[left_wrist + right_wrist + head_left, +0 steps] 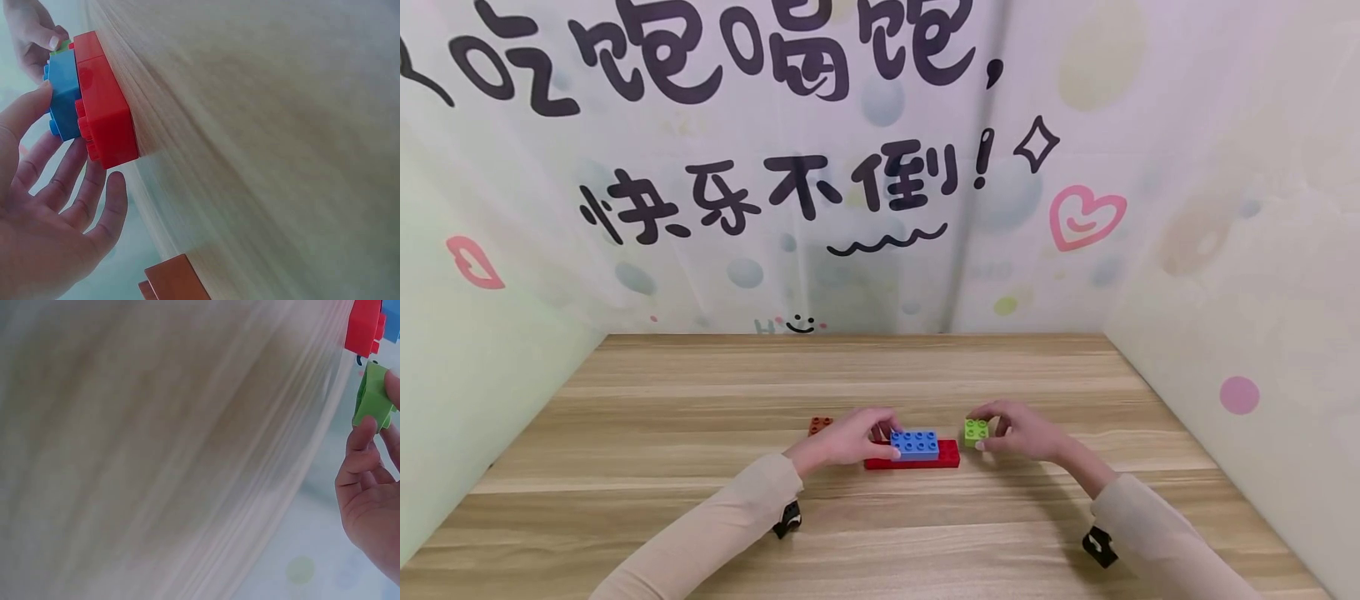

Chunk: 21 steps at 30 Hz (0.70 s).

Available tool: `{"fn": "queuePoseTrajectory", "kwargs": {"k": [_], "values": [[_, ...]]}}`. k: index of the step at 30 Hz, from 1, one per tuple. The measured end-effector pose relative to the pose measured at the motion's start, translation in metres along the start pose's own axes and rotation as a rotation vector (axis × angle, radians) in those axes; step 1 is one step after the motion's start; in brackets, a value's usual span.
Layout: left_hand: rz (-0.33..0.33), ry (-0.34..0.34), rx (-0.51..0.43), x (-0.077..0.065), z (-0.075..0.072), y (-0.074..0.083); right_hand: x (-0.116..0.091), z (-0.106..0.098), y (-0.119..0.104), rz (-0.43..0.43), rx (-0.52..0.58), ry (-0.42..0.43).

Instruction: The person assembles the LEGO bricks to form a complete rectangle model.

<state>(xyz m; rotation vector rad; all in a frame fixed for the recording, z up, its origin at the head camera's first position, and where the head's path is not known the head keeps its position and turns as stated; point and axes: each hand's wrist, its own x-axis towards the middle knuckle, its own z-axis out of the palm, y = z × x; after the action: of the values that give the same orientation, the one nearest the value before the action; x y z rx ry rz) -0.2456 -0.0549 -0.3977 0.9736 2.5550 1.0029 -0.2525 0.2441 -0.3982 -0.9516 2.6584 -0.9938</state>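
Note:
A blue building brick (914, 446) with studs on top sits on a longer red brick base (949, 454) lying on the table; a seam crosses the red near its far end in the left wrist view. My left hand (854, 437) holds the blue brick at its left end, thumb on the near side and fingers on the far side. Off the base's right end, my right hand (1022, 431) pinches a small lime-green brick (976, 431) between thumb and fingers. In the right wrist view this green brick (372, 394) is tilted, its hollow underside partly showing.
A brown brick (820, 425) rests on the table behind my left wrist, partly hidden by it in the head view. The wood-grain table (880, 533) meets a printed cloth backdrop (880, 292) at the back, with pale walls at both sides.

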Motion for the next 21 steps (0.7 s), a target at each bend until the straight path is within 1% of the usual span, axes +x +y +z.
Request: {"fn": "queuePoseTrajectory", "kwargs": {"k": [5,12,14,21], "values": [[-0.004,0.001,-0.001,0.000,0.000,0.000,-0.001,0.001,-0.005,0.000,0.013,-0.015],[-0.008,0.001,-0.001,0.000,0.000,0.000,-0.001,0.003,-0.010,-0.084,0.031,-0.009],[-0.009,0.000,0.000,0.000,0.000,0.001,0.000,0.004,-0.012,-0.095,0.034,-0.009],[-0.003,-0.002,-0.005,0.001,0.000,0.000,0.003,0.009,-0.017,-0.061,0.030,-0.028]]}}
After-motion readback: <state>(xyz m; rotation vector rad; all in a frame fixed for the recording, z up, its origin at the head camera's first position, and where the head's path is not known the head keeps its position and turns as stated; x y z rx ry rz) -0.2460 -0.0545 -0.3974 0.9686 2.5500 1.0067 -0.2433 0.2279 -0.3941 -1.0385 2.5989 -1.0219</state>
